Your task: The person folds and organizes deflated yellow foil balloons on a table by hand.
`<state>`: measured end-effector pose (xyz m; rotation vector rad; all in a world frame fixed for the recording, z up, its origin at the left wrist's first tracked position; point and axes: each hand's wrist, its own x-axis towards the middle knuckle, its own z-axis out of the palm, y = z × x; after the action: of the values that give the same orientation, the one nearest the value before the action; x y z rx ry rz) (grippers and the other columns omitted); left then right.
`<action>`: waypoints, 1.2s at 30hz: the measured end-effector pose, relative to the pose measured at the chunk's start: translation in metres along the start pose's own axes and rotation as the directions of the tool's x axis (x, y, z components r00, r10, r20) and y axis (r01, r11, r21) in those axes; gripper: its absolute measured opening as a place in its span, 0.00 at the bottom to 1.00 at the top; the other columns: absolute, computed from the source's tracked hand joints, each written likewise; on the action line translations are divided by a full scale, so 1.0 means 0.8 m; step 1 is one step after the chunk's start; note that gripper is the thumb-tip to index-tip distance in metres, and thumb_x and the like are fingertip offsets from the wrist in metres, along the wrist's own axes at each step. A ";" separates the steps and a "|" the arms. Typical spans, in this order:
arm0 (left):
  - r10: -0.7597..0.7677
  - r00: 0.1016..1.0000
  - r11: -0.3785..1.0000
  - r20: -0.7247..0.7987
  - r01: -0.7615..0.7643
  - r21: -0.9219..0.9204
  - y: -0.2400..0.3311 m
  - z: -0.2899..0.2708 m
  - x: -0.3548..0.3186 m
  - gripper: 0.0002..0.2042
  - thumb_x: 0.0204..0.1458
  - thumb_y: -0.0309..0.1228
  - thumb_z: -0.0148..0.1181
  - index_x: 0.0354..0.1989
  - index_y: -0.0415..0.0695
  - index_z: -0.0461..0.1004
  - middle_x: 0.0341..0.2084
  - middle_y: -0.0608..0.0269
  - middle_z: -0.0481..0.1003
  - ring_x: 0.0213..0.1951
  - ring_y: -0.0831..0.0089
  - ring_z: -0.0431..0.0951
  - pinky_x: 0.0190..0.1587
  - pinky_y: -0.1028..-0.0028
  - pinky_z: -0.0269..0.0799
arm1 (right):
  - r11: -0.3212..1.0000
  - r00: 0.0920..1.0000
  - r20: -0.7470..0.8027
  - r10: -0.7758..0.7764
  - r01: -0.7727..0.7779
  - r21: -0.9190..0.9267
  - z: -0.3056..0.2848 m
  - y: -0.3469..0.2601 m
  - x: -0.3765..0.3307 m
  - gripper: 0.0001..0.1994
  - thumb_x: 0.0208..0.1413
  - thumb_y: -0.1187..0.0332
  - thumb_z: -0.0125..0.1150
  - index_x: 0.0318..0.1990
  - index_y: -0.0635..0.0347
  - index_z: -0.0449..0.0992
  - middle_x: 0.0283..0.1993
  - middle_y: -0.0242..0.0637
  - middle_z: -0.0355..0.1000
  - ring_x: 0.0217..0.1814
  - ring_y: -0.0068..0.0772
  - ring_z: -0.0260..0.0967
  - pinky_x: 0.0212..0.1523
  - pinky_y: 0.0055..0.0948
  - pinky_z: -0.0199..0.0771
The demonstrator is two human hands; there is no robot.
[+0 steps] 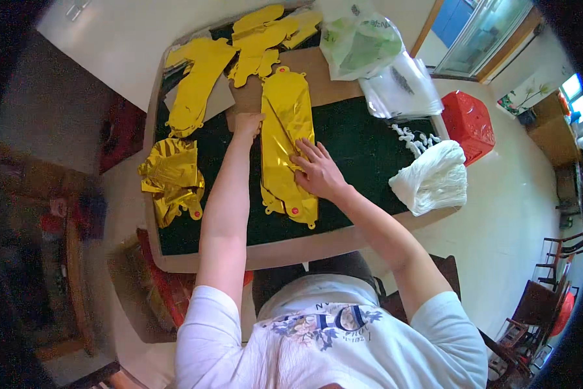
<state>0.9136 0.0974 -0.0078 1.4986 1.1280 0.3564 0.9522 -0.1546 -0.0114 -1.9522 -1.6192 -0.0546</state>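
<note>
A flat, uninflated gold foil balloon (285, 110) lies lengthwise before me on the dark green table cover, small tabs and red round marks at its ends. At its left edge, my left hand (248, 123) has its fingers closed on the foil; the fingertips are partly hidden. My right hand (320, 170) rests on the balloon's lower right part, palm down with fingers spread. Left of my left forearm lies a crumpled gold foil balloon (171, 178). Farther back are a stack of gold foil balloons (197, 87) and several overlapping gold foil pieces (259, 39).
Brown cardboard (337, 87) lies under the far end. Clear plastic bags (405, 87) and a bag with green contents (359, 42) sit at the back right. A white bundle (432, 178) and white cord (414, 139) lie at right, beside a red stool (466, 123).
</note>
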 end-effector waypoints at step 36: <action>-0.014 0.998 0.955 0.063 -0.005 0.298 -0.075 -0.029 -0.164 0.19 0.50 0.42 0.58 0.18 0.37 0.75 0.12 0.58 0.73 0.17 0.69 0.75 0.27 0.71 0.70 | 0.986 0.994 0.048 -0.095 0.087 0.142 -0.015 0.011 -0.002 0.18 0.43 0.69 0.58 0.46 0.58 0.73 0.62 0.53 0.57 0.66 0.55 0.51 0.64 0.47 0.51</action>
<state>0.8057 -0.0009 -0.0068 1.7580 1.1712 0.1362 0.9637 -0.1623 -0.0056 -1.7874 -1.6996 0.0753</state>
